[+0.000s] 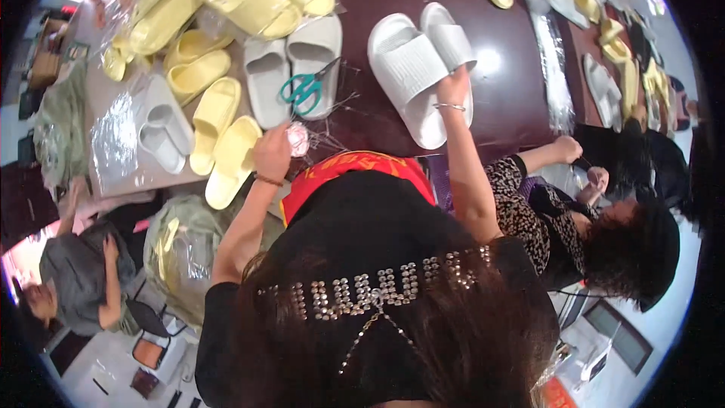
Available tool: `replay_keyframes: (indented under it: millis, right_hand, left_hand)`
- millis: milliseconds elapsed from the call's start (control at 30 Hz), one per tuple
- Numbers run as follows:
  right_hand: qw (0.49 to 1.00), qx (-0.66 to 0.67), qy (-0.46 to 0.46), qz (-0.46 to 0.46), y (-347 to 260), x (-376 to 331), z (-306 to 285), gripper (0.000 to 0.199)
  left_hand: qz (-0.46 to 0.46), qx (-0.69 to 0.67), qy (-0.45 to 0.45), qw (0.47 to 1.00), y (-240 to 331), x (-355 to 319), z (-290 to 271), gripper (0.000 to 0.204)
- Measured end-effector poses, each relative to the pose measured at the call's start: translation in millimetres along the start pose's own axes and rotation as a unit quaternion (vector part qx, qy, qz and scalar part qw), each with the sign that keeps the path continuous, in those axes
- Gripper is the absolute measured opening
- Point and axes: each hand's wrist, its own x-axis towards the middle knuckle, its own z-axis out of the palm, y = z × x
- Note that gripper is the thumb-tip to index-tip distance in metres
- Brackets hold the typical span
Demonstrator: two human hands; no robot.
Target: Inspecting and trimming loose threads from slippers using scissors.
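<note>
My right hand (455, 89) is closed at the strap of a white slipper (451, 47), its fingers partly hidden there. The matching slipper (408, 68) leans beside it, overlapping it. At the table's near edge my left hand (273, 154) has its fingers curled; what they grip is hidden. A small round white-and-pink roll (299, 140) touches those fingers, with loose threads around it. Teal-handled scissors (304, 93) lie across a pair of grey slippers (312, 49) just beyond my left hand.
Yellow slippers (215, 117), some in clear bags, crowd the left of the dark red table (506, 102). A small grey pair (165, 132) lies among them. A person in a patterned top (521, 204) works close on my right; another (83, 272) is at the left.
</note>
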Motion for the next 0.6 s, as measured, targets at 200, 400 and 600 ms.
replay_keyframes:
  millis: [200,400,600]
  right_hand:
    - [0.962,-0.264,0.061,-0.035,-5,0,-10,0.027]
    - [0.952,-0.290,0.028,0.088,24,15,-40,0.027]
    - [0.991,-0.126,-0.014,0.043,2,13,-39,0.033]
  left_hand:
    - [-0.038,-0.195,0.029,0.980,52,38,-14,0.018]
    - [-0.056,-0.217,0.021,0.974,54,54,-8,0.017]
    - [-0.124,-0.275,0.012,0.953,55,75,3,0.017]
